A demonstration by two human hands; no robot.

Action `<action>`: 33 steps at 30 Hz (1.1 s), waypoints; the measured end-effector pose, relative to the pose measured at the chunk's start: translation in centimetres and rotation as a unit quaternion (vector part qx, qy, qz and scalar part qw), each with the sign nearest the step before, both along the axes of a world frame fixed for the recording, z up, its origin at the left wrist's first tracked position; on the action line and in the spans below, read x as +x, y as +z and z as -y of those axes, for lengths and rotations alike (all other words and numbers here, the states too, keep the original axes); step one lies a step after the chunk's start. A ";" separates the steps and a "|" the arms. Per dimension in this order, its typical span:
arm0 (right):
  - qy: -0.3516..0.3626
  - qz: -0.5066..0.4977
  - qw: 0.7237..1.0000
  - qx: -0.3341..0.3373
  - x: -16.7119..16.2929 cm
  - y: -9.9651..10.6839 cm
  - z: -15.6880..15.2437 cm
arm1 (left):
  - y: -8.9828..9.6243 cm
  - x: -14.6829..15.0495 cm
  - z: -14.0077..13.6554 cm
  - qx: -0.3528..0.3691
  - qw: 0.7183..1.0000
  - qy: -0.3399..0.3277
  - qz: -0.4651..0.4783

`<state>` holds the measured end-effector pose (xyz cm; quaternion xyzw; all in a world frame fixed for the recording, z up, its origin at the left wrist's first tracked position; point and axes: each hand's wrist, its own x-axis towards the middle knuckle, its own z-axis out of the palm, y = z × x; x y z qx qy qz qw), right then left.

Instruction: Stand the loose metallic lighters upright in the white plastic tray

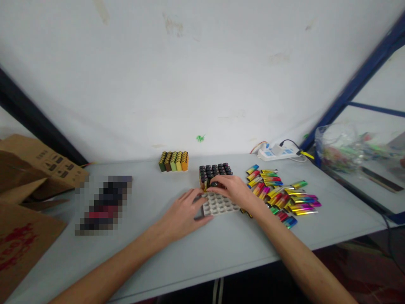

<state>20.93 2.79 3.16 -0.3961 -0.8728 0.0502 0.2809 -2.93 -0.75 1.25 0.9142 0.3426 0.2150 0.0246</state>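
A pale holed tray [218, 204] lies on the table in front of me. My left hand [190, 209] grips its left edge, thumb at the near corner and fingers at the far one. Over the tray's far edge, my right hand [232, 190] is closed in a pinch around a black-topped lighter [216, 184], mostly hidden by the fingers. Just behind stands a block of upright lighters [217, 169] with black tops, in several rows; my right hand partly covers it. Right of my hand, shiny multicoloured metallic sleeves [278, 196] lie in a loose pile.
Another block of yellow, green and dark upright pieces [174, 161] stands near the wall. A white power strip [278, 152] with cables sits at the back right. Cardboard boxes [60, 164] and a pixelated patch [106, 204] are at left. A blue frame [354, 88] borders the right side.
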 end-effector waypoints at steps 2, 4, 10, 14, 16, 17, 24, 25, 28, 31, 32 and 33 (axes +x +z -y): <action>-0.012 -0.012 1.000 -0.008 -0.1 -0.1 0.1 | 0.0 0.0 0.0 0.001 1.000 -0.001 -0.001; -0.023 -0.031 0.999 -0.012 -0.3 -0.2 0.1 | 0.0 0.0 0.0 0.001 1.000 0.000 -0.002; -0.073 -0.076 0.994 0.002 -0.9 -1.0 0.0 | -0.1 -0.1 -0.1 -0.002 1.000 0.002 -0.003; -0.100 -0.098 0.990 0.034 -1.1 -0.6 0.2 | 0.0 -0.1 -0.1 0.000 1.000 0.000 -0.004; -0.103 -0.136 0.983 0.065 -0.6 0.5 0.5 | 0.1 -0.1 -0.1 0.006 1.000 -0.001 0.002; -0.108 -0.158 0.978 0.086 -0.2 1.2 0.7 | 0.0 -0.1 -0.1 0.010 1.000 -0.001 0.004; -0.206 -0.193 0.947 0.152 6.3 6.9 5.0 | -0.3 -0.3 -0.4 0.022 1.000 -0.009 0.015; -0.198 -0.154 0.957 0.146 7.4 7.1 6.0 | -0.3 -0.3 -0.4 0.024 1.000 -0.008 0.015; -0.187 -0.063 0.972 0.129 10.4 5.6 9.7 | -0.5 -0.2 -0.5 0.027 0.999 -0.012 0.015; -0.167 0.018 0.983 0.069 12.8 2.6 13.4 | -0.5 -0.1 -0.6 0.028 0.999 -0.019 0.013; -0.166 0.038 0.984 0.056 13.5 1.6 14.5 | -0.5 -0.1 -0.6 0.031 0.999 -0.019 0.011; -0.171 0.053 0.983 0.037 14.1 0.9 15.4 | -0.5 -0.1 -0.6 0.032 0.999 -0.018 0.010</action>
